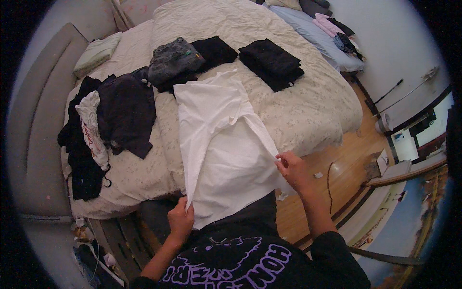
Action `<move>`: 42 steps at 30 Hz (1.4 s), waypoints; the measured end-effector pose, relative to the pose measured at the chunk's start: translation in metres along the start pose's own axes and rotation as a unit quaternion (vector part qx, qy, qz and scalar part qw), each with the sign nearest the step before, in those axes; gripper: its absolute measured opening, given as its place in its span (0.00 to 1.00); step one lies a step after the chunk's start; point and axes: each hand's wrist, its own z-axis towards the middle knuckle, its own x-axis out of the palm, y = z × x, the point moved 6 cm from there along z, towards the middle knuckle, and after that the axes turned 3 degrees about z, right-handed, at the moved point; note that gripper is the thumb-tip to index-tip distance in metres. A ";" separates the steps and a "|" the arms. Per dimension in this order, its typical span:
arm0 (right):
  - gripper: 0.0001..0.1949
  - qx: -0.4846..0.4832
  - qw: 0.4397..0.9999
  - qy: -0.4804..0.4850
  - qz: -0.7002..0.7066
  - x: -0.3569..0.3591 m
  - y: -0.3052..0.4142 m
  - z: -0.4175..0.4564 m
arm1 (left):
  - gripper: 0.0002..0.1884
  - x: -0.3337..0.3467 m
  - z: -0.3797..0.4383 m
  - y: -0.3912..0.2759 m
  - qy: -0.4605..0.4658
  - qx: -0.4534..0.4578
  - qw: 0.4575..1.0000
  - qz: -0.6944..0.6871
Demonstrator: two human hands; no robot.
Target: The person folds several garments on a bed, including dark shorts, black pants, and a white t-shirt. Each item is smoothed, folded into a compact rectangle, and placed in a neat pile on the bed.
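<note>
A white cloth garment (231,155) lies partly on the bed and hangs over its near edge towards my lap. My left hand (181,216) pinches its lower left edge. On the right side, my right hand (291,169) holds the other edge between thumb and fingers. Beyond the garment are grey jeans (175,61), a folded black garment (216,53) and a stack of folded black clothes (270,64). To the left lie a dark grey garment (126,108), a white garment with red lettering (92,126) and a black garment (85,177).
The bed has a floral cream quilt (310,108) and a grey headboard (43,108). A folded pale blanket (97,52) rests near the headboard. More clothes (346,39) lie on a blue-covered bed at the back right. A bin (384,123) stands by the wall.
</note>
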 end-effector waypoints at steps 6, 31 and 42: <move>0.07 -0.053 0.998 -0.001 0.016 0.032 0.019 -0.014 | 0.08 0.004 -0.009 -0.037 0.003 0.176 0.982 0.071; 0.20 0.288 0.794 0.195 0.499 0.233 0.027 0.075 | 0.11 0.083 -0.019 -0.018 0.229 0.170 0.958 -0.003; 0.12 0.258 0.727 0.201 0.604 0.225 0.060 0.108 | 0.15 0.085 -0.027 0.031 0.274 -0.020 0.954 -0.124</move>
